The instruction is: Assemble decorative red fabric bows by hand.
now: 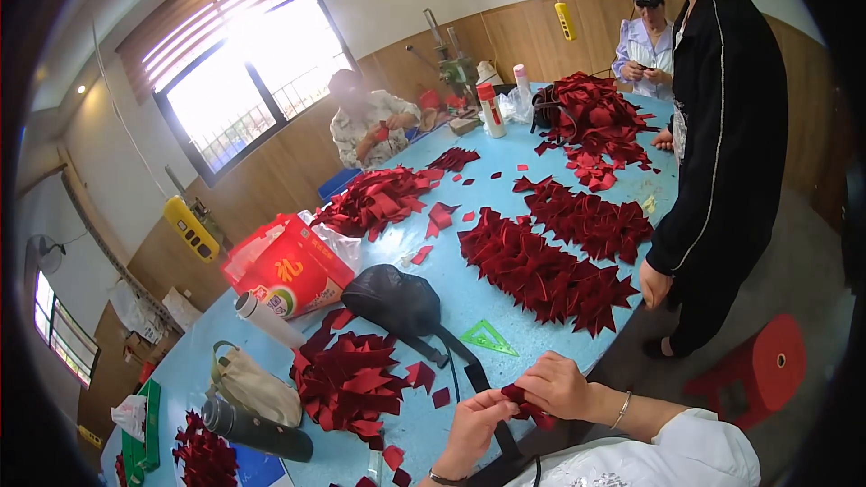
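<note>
We have both hands at the worktop's six o'clock edge: left hand and right hand, each grip pinched closed on one dark red fabric piece held over the rim. It could slip off to the floor if either pinch loosens. Room is tight: black bag at eleven o'clock, red pile at nine, standing person at two.
</note>
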Tool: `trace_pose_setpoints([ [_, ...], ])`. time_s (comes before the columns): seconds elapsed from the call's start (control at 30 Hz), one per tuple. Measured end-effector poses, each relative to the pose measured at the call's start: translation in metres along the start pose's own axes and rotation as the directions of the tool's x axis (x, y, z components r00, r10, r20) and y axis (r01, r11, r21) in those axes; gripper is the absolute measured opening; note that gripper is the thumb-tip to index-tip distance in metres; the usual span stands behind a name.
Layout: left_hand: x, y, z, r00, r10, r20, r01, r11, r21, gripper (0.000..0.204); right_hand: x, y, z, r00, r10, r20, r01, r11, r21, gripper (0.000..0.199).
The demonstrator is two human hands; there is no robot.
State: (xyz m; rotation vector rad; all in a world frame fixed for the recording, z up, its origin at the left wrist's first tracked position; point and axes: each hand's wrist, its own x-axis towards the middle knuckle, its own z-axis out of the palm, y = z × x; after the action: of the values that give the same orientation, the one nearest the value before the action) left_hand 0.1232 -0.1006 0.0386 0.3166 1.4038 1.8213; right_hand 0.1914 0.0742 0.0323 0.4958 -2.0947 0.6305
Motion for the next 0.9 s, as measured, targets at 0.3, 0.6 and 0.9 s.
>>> trace_pose_setpoints([
  [0.3, -0.004, -0.007, -0.016, 0.999, -0.022, 0.033, 0.022, 1.0, 0.003, 0.01, 0.001, -0.008, 0.008, 0.999, 0.032, -0.021, -0.031, 0.998, 0.049, 0.017],
  [0.6, 0.001, -0.001, -0.026, 0.999, 0.031, 0.041, -0.026, 0.992, -0.123, 0.007, 0.008, -0.006, 0.023, 0.993, 0.115, 0.012, -0.116, 0.985, 0.131, 0.016],
  [0.9, -0.014, -0.001, -0.031, 0.995, 0.008, 0.096, 0.01, 0.983, -0.184, 0.01, 0.014, -0.022, 0.01, 0.999, 0.045, -0.005, -0.044, 0.994, 0.098, 0.017],
])
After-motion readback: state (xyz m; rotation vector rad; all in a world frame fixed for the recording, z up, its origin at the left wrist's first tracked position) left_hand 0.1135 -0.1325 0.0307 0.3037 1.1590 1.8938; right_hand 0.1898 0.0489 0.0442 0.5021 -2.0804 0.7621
